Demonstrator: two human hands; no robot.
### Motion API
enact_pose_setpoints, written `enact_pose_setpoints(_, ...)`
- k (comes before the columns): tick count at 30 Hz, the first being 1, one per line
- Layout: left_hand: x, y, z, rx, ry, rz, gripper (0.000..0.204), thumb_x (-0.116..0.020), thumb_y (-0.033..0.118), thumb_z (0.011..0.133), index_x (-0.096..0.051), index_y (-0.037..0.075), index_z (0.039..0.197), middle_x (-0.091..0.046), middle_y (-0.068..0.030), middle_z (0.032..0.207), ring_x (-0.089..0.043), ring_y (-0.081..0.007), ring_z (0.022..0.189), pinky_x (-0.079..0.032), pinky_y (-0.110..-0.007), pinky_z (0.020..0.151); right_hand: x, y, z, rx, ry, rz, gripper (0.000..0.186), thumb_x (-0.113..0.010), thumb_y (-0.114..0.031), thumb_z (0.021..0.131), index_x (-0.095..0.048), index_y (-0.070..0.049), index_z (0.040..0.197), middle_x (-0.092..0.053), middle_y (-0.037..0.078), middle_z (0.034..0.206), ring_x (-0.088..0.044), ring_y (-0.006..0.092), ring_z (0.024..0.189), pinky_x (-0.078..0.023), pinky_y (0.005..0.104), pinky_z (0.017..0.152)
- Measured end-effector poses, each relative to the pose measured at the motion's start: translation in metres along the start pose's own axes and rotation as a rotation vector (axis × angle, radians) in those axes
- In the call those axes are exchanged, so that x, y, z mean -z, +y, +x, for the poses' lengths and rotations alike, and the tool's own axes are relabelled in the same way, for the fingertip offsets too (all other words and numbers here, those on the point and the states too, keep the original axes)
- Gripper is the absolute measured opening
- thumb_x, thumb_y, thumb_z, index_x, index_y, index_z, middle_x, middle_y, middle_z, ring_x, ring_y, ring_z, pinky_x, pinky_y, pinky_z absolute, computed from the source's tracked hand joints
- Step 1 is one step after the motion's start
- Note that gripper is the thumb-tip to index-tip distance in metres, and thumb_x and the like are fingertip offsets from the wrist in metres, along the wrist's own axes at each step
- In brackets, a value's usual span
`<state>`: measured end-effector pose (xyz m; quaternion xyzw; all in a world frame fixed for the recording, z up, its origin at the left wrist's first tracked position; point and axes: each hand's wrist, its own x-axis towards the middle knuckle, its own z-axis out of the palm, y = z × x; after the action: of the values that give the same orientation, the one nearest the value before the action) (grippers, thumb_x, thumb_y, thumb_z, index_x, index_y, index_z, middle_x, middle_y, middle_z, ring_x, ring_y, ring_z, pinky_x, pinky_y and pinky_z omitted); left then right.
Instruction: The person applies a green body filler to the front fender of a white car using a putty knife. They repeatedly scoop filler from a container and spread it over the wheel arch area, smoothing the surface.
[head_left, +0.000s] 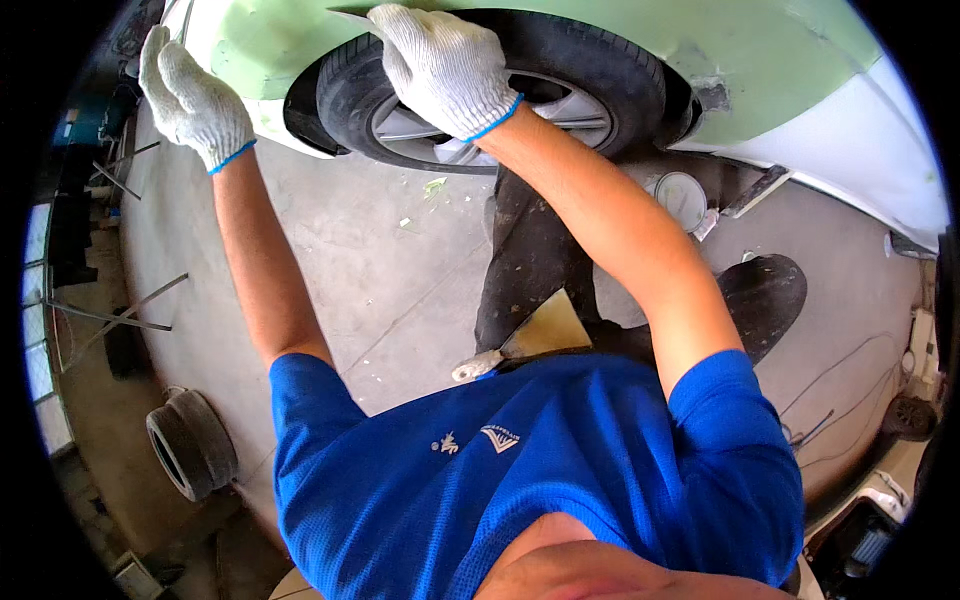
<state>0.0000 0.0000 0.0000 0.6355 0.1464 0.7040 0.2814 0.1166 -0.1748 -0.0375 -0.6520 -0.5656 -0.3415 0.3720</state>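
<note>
Blue polo shirt point(540, 450) nearest, fills lower middle of view. Dark, spotted trousers point(530, 250) beyond it, knees bent. Wide scraper point(548, 328) lies on the lap, blade cream-colored, its handle smeared and pointing to the left.

Both hands in white knit gloves, blue cuffs. Right hand point(450, 75) closed round a thin flat blade point(352, 17), tip sticking out leftward; blade sits at the upper edge of the wheel arch, against or just over the green fender point(265, 45); contact can't be told. Left hand point(197, 105) loosely spread, fingers extended, nothing visible in it, near the fender's left end; touch unclear.

Car wheel point(560, 110) under the arch, black tire, silver spokes, partly covered by right hand and forearm. Dull gray patch point(713, 95) on the bodywork just right of the arch; white bodywork point(850, 165) farther right.

Concrete floor point(400, 270): pale green scraps point(433, 188) just below the wheel, round can point(682, 202) to the wheel's lower right, beside the right forearm. Toward floor's left edge, worn tires point(192, 445) lie together and crossed metal bars point(130, 312) stand beyond them.
</note>
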Motion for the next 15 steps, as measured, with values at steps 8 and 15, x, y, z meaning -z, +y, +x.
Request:
enact_pose_setpoints(8,0.011,0.003,0.084,-0.129,-0.193,0.045,0.046,-0.042,0.028,0.097,-0.055,-0.004,0.127,-0.06,-0.017,0.127,-0.056,-0.0268,0.119,-0.039,-0.038,0.105,-0.031,-0.027,0.04,-0.134,0.282,0.144,0.007,-0.059,-0.016,0.081,-0.057,-0.014,0.087,-0.059,0.005,0.063,-0.063,0.0264,0.055,-0.048,0.0429,0.044)
enact_pose_setpoints(15,0.003,0.01,0.083,-0.075,-0.219,0.062,0.047,-0.041,0.026,0.096,-0.054,-0.006,0.128,-0.058,-0.02,0.129,-0.055,-0.028,0.121,-0.042,-0.041,0.105,-0.059,-0.036,0.039,-0.07,0.13,0.086,0.009,-0.059,-0.017,0.083,-0.062,-0.015,0.092,-0.063,0.006,0.071,-0.065,0.0245,0.058,-0.052,0.0411,0.048)
